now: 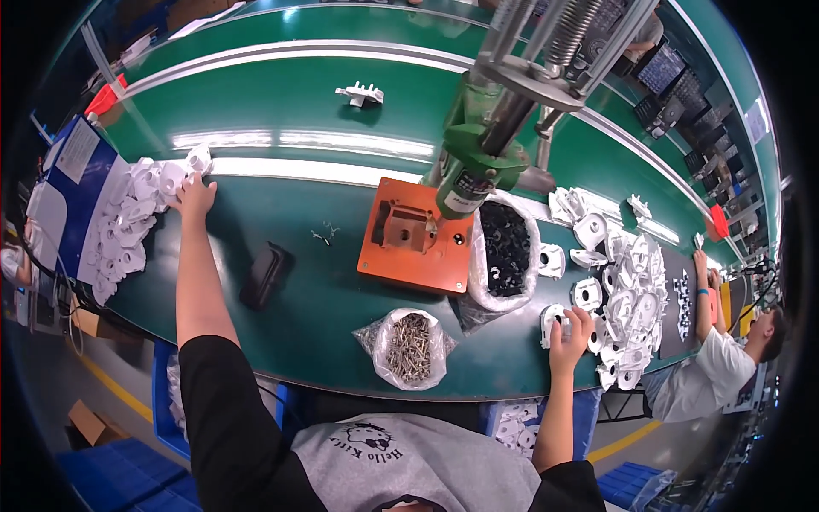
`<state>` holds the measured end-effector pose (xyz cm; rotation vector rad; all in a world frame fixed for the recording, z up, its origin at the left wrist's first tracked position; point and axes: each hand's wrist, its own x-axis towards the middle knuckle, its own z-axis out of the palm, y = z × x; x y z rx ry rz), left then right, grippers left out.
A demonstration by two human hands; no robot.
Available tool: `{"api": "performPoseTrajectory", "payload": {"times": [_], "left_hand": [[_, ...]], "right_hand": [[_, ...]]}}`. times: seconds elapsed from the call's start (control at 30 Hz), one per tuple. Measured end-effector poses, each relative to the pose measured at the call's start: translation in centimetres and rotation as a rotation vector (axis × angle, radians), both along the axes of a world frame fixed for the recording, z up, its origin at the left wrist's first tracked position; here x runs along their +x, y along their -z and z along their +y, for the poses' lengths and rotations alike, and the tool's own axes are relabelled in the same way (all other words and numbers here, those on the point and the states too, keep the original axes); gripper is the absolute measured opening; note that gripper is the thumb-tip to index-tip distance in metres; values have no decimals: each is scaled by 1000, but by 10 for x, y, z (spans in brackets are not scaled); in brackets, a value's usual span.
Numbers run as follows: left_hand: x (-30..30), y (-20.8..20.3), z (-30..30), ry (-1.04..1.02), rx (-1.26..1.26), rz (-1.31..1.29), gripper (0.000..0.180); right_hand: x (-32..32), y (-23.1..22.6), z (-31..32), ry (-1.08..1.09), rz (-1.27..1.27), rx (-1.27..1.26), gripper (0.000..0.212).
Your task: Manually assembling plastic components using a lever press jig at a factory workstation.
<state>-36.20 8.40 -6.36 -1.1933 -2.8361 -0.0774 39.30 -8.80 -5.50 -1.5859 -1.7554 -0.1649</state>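
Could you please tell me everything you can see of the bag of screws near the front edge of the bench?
The bag of screws is a clear, crinkled plastic bag with its mouth rolled open, so the pile of small metallic screws inside shows from above. It sits upright on the green bench top, close to the front edge, between the person's arms. Neither hand touches it: the right hand rests on a white plastic part to its right, and the left hand reaches far off to the left pile of white parts.
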Motion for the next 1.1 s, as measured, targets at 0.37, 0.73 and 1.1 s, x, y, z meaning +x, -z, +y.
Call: {"api": "performPoseTrajectory", "payload": {"times": [0.37, 0.73, 1.1], "left_hand": [[49, -12, -48, 169, 156, 137, 44], [75, -4, -107, 580, 380, 20, 48], [101, -27, -155, 527, 445, -67, 24]], "right_hand": [[-2, -2, -3, -22, -2, 58, 27], [-25, 0, -14, 116, -114, -151, 54], [-34, 0, -23, 142, 31, -188, 61]]}}
